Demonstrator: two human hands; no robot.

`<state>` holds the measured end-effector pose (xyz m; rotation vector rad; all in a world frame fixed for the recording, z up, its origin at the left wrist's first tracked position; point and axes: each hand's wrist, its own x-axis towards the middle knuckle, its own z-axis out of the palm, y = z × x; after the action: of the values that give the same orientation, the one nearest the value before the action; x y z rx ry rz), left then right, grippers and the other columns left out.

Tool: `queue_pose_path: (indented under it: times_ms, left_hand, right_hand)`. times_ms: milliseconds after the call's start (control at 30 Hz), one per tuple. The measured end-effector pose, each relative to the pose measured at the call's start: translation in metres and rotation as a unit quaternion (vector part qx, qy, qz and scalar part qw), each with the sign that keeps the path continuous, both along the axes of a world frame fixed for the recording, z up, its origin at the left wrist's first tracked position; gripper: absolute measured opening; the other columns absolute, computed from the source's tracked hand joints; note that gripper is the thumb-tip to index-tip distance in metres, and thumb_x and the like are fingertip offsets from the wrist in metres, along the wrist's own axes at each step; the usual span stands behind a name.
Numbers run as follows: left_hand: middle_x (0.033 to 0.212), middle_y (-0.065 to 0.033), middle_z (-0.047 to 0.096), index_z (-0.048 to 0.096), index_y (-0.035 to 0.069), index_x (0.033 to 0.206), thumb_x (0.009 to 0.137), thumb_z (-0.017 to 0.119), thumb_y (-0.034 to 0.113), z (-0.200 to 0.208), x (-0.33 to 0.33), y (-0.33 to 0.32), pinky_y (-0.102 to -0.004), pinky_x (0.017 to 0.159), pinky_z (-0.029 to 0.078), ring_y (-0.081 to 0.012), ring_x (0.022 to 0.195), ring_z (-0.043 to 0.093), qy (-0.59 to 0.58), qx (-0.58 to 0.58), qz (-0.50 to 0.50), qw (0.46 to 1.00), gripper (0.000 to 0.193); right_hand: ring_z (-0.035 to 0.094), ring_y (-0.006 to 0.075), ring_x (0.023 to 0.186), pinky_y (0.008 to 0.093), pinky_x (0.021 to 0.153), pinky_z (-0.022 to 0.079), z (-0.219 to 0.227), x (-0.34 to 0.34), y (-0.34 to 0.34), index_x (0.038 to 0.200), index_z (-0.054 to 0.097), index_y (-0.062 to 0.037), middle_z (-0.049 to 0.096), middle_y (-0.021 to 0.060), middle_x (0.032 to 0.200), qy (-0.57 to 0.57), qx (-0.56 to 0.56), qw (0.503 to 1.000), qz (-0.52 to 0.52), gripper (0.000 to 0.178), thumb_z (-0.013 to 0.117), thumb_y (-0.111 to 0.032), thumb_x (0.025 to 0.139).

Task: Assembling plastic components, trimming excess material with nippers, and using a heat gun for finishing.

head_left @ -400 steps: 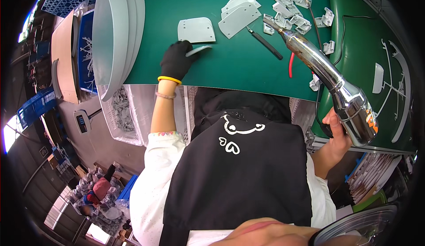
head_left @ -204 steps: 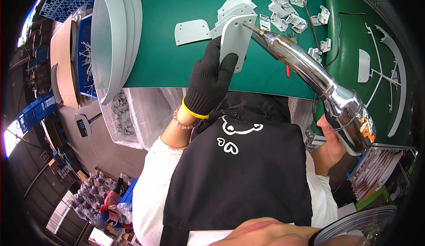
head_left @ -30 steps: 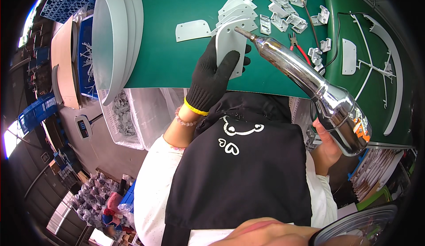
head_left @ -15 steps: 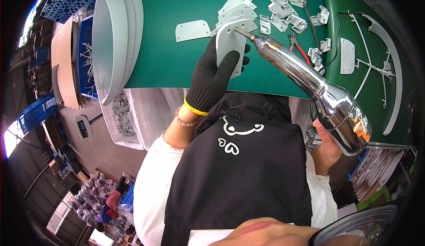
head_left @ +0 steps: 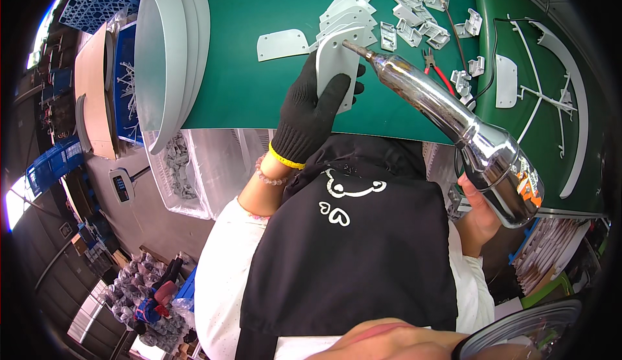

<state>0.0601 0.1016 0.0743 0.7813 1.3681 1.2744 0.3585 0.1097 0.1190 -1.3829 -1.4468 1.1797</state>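
Observation:
My left hand (head_left: 311, 101), in a black knitted glove with a yellow cuff, grips a light grey plastic plate (head_left: 334, 71) with small holes near its upper end. The thumb lies across the plate's front. My bare right hand (head_left: 481, 214) is wrapped around the rear of a shiny chrome hand tool (head_left: 453, 110), its fingers partly hidden behind the body. The tool's narrow, tapered tip meets the plate at or beside one hole. Just beyond the held plate, similar plates (head_left: 350, 16) lie in an overlapping row, and a single plate (head_left: 282, 45) lies to their left.
Several small grey plastic brackets (head_left: 408, 33), red-handled cutting pliers (head_left: 440, 75) and a thin rod (head_left: 450, 23) lie on the green table (head_left: 246, 101). Large curved grey panels (head_left: 172, 55) stand at left. A green surface (head_left: 544, 172) at right carries plastic parts. A clear bin (head_left: 220, 165) sits below the table.
My hands, the plate and the chrome tool hold almost still. Parts on the green surface at right have shifted slightly left. A person at the lower left has changed posture.

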Motion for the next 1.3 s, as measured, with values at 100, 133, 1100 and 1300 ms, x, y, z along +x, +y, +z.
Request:
queue_pose_path:
  times_ms: [100, 133, 1100, 1300]
  left_hand:
    - [0.110, -0.0128, 0.065, 0.041, 0.002, 0.138, 0.098, 0.053, 0.022, -0.002, 0.001, 0.000, -0.0292, 0.077, 0.053, -0.0173, 0.090, 0.066, 0.003, -0.002, 0.004, 1.000, 0.047]
    - [0.110, -0.0128, 0.065, 0.041, 0.002, 0.138, 0.098, 0.053, 0.022, -0.003, 0.001, 0.000, -0.0291, 0.076, 0.053, -0.0172, 0.090, 0.066, 0.005, 0.000, 0.006, 1.000, 0.047]
    - [0.095, -0.0112, 0.070, 0.063, -0.004, 0.112, 0.084, 0.071, 0.015, -0.035, -0.069, 0.019, -0.0286, 0.070, 0.053, -0.0162, 0.080, 0.066, 0.108, -0.008, 0.100, 0.989, 0.035]
    - [0.112, -0.0207, 0.068, 0.062, 0.000, 0.123, 0.078, 0.077, 0.032, -0.096, -0.168, 0.092, -0.0355, 0.083, 0.055, -0.0295, 0.092, 0.070, 0.475, -0.097, -0.032, 0.874, 0.057]
  right_hand:
    - [0.065, 0.0201, 0.071, 0.0303, 0.069, 0.053, -0.003, 0.004, 0.000, 0.088, 0.069, 0.0047, 0.068, 0.0122, 0.080, 0.013, -0.003, 1.000, -0.006, 0.015, 0.074, 0.002, 0.074]
    - [0.065, 0.0200, 0.071, 0.0301, 0.069, 0.053, -0.001, 0.002, -0.001, 0.088, 0.069, 0.0048, 0.068, 0.0122, 0.080, 0.007, -0.008, 1.000, -0.017, 0.015, 0.074, 0.002, 0.074]
    - [0.064, 0.0171, 0.075, 0.0299, 0.075, 0.049, -0.002, 0.003, 0.031, 0.091, 0.070, 0.0034, 0.068, 0.0063, 0.080, 0.010, 0.050, 0.998, 0.046, 0.023, 0.081, -0.008, 0.074]
    - [0.057, 0.0189, 0.059, 0.0302, 0.059, 0.047, -0.001, -0.007, 0.030, 0.084, 0.062, 0.0047, 0.060, 0.0128, 0.070, -0.004, 0.084, 0.996, 0.022, 0.013, 0.071, -0.004, 0.080]
